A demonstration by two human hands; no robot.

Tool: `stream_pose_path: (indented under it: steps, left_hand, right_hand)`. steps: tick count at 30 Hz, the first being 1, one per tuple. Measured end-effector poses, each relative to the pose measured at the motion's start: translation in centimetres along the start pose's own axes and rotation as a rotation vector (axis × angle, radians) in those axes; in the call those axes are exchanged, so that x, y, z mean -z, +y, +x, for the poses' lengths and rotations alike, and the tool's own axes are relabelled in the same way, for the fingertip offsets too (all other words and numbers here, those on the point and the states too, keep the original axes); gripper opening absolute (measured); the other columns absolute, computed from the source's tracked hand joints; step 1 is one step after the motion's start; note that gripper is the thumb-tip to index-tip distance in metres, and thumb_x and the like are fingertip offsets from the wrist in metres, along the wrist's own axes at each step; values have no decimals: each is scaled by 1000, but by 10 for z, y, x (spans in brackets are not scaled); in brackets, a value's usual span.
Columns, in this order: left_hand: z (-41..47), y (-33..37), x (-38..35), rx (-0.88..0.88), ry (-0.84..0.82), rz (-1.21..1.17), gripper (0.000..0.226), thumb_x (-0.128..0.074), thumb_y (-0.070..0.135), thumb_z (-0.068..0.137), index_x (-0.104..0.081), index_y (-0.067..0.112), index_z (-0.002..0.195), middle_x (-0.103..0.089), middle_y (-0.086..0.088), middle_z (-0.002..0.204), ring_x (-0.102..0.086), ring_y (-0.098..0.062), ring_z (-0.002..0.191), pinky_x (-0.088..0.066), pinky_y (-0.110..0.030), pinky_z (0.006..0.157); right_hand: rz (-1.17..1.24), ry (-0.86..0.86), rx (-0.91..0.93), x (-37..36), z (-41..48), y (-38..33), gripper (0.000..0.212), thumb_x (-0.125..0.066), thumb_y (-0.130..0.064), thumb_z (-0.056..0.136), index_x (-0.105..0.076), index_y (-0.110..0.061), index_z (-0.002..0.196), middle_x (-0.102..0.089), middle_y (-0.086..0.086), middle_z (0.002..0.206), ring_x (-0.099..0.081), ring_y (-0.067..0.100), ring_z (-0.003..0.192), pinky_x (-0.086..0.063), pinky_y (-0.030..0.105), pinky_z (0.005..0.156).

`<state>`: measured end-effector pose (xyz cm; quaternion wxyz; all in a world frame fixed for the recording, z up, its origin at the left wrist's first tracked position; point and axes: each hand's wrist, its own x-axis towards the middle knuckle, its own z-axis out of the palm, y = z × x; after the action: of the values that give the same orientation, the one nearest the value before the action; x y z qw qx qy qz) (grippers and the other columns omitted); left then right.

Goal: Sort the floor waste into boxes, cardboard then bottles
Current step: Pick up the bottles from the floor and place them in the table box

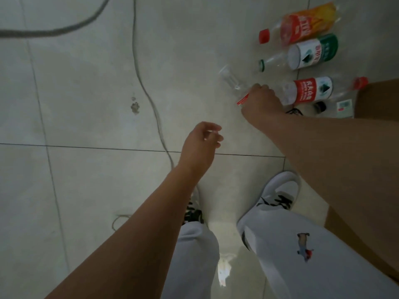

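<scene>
The clear bottle (232,82) in the right hand (262,98) is smeared by motion, and its far end is hidden behind that hand. Print on the orange bottle (306,24) is too blurred to read. The cardboard box (380,100) runs off the right edge. The left shoe (194,212) lies mostly under the left forearm (129,244).

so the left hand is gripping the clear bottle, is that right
Not quite: the hand is wrong. The head view shows the right hand gripping the clear bottle. The left hand hangs open and holds nothing.
</scene>
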<state>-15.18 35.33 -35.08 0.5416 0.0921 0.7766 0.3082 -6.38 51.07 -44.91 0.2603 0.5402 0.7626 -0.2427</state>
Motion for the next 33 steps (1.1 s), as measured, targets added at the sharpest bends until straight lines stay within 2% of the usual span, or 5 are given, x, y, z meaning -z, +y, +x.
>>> stream_pose_path:
  steps: [14, 20, 24, 26, 33]
  left_hand:
    - [-75, 64, 11, 98, -56, 28, 22, -43, 6, 96, -61, 11, 108, -66, -3, 91, -60, -8, 74, -42, -5, 54]
    - [-199, 219, 26, -17, -124, 26, 21, -45, 5, 95, -60, 20, 92, -64, 1, 79, -59, -10, 65, -49, -20, 62]
    - [-317, 337, 53, -205, -191, 88, 13, -49, 19, 91, -60, 27, 91, -66, 0, 83, -64, -11, 68, -56, -38, 73]
    - [-374, 386, 66, -300, -240, 141, 17, -48, 35, 81, -60, 30, 92, -67, 1, 84, -67, -17, 74, -56, -43, 78]
    - [-518, 514, 81, -586, -360, 196, 15, -54, 7, 93, -64, 18, 94, -69, -1, 78, -63, -2, 62, -48, -14, 56]
  right_hand:
    - [451, 4, -207, 78, -91, 6, 61, -74, -42, 76, -47, -12, 122, -61, 11, 119, -61, 33, 104, -53, 45, 87]
    - [939, 235, -279, 253, -230, 20, 54, -80, -45, 71, -53, -24, 113, -67, 0, 104, -67, 25, 92, -57, 41, 79]
    - [1147, 372, -243, 411, -350, 27, 55, -81, -31, 77, -56, -15, 123, -67, 1, 105, -65, 13, 84, -50, 15, 59]
    - [1153, 460, -234, 479, -412, 35, 51, -82, -39, 74, -59, -21, 116, -68, -3, 100, -67, 14, 85, -54, 26, 66]
    - [1278, 708, -245, 611, -600, 72, 50, -82, -42, 72, -58, -32, 116, -70, -10, 94, -69, 9, 84, -55, 29, 70]
